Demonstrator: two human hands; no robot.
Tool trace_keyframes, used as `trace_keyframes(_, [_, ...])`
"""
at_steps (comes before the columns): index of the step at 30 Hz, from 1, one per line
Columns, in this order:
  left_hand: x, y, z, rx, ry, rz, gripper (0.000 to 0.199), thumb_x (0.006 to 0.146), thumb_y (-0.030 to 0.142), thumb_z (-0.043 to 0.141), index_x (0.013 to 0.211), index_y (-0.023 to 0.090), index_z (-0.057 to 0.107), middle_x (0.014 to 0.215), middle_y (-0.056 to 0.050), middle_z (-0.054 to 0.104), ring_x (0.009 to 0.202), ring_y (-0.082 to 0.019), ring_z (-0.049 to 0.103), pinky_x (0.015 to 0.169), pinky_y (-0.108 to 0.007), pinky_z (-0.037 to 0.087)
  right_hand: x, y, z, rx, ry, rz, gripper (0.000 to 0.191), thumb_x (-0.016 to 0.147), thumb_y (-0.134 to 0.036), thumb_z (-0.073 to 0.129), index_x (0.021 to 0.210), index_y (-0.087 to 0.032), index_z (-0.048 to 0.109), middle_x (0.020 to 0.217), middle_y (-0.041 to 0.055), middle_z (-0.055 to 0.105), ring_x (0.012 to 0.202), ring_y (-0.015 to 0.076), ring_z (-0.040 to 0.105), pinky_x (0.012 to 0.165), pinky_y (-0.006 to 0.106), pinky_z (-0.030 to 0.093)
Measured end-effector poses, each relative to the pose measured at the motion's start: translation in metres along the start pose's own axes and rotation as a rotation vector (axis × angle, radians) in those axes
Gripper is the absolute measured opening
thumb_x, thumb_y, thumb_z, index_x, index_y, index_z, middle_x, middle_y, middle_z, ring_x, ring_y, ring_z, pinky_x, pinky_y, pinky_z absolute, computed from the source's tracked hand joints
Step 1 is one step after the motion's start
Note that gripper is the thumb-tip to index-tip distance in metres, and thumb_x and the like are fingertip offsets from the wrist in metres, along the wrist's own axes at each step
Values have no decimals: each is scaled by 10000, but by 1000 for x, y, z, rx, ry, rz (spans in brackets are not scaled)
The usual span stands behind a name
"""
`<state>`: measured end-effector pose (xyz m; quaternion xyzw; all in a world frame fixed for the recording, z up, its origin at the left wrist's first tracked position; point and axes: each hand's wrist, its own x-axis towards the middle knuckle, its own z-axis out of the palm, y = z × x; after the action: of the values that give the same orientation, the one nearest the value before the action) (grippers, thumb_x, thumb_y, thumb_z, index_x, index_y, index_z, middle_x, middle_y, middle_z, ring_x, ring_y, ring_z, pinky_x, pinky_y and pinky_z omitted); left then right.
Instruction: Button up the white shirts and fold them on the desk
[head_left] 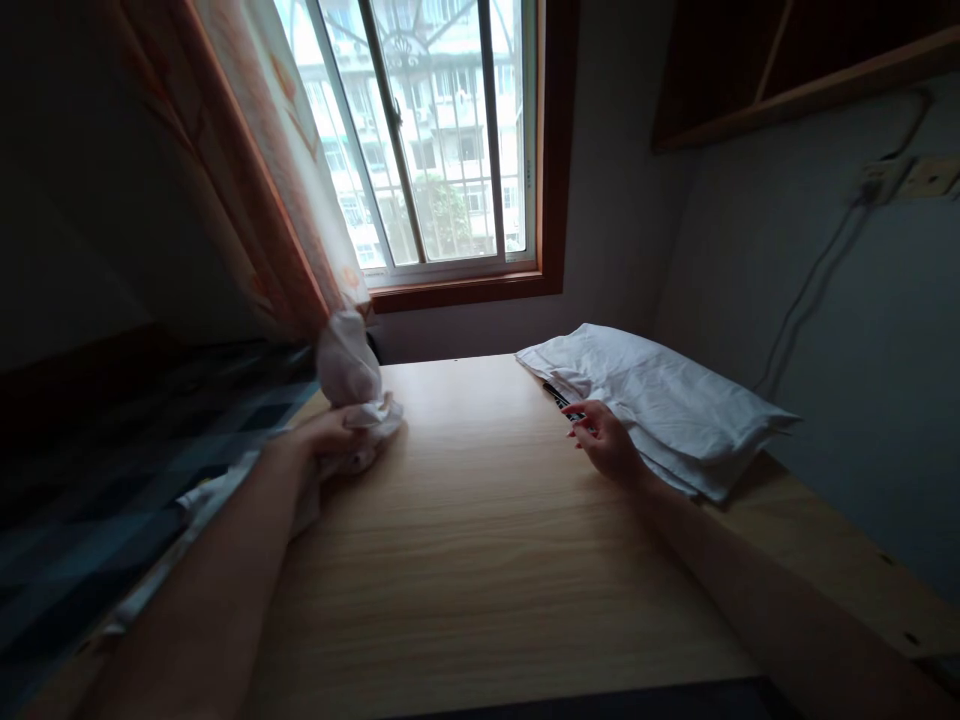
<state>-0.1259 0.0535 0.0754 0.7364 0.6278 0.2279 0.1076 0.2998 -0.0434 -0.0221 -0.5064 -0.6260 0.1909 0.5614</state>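
Observation:
My left hand is closed around a crumpled white cloth garment at the left edge of the wooden table. Part of the garment bulges up above the fist, and more white cloth trails down along the edge behind my forearm. My right hand hovers beside a folded white garment on the right of the table. Its fingers are loosely bent and apart, with nothing visible in them. Just behind the fingertips, a black-and-white patterned piece sticks out from under the folded garment.
The pale wooden tabletop spans the middle. A dark checked bedcover lies to the left, below an orange curtain. Ahead is a window. On the right wall are a plugged-in cord and a shelf. Something dark lies at the near edge.

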Motion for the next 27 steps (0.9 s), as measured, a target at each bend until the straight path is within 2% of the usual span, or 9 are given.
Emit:
trace_keyframes(4, [7,-22,19,254,127,-71,444,681,410,715,1020,126,685,902,-84,706,1008,-355,609,916,-520,446,4,-1,-5,-104,-11,-46,269,798,-172,463,995,-167,646,1022,81,613,735,161,622,636,311,533])
trace_keyframes(7, [12,-25,32,233,295,-82,351,726,440,689,891,133,649,883,-81,692,1110,-361,572,971,-578,405,9,-4,-16,-382,2,-80,314,807,-120,458,1047,-160,656,1040,102,654,905,212,614,799,349,506])
trace_keyframes(12, [20,-8,28,238,286,-131,580,632,510,762,1010,93,623,1063,-138,674,1229,-513,459,968,-775,265,12,-1,-44,-992,75,54,445,798,-99,512,1222,-163,632,1231,164,616,1183,311,478,955,429,370])
trace_keyframes(14, [16,7,25,244,344,-64,605,630,488,778,1064,100,614,1174,-129,641,1290,-522,381,1009,-791,175,13,3,-53,-1110,71,164,421,813,-155,539,1222,-143,634,1265,194,593,1199,335,466,928,443,375])
trace_keyframes(16, [5,30,27,259,399,76,537,751,441,706,1165,119,591,1333,-131,562,1353,-497,307,1048,-785,55,15,7,-60,-1152,9,282,360,855,-229,528,1173,-132,665,1210,206,623,1140,342,516,876,444,399])
trace_keyframes(18, [-13,57,37,288,379,206,533,842,362,626,1314,135,523,1455,-165,461,1386,-460,289,1083,-756,57,17,9,-65,-1138,-73,367,339,901,-300,489,1124,-150,697,1136,189,666,1062,331,573,828,429,420])
trace_keyframes(22, [-54,103,77,294,260,378,602,848,293,607,1425,226,447,1534,-157,375,1393,-371,350,1145,-660,171,17,9,-74,-1047,-237,390,371,902,-327,490,1191,-196,680,1127,146,697,1044,285,622,812,359,438])
trace_keyframes(24, [-71,113,101,253,221,491,563,876,268,562,1427,240,447,1515,-136,412,1384,-322,382,1164,-621,185,15,8,-77,-1054,-274,367,389,862,-257,515,1211,-188,672,1129,150,696,1038,271,631,808,334,440])
trace_keyframes(27, [-85,115,128,193,154,613,504,883,201,521,1384,251,495,1479,-108,464,1371,-287,406,1181,-588,192,12,9,-77,-1135,-209,354,361,848,-210,513,1152,-166,703,1115,179,688,1026,288,625,792,347,442])
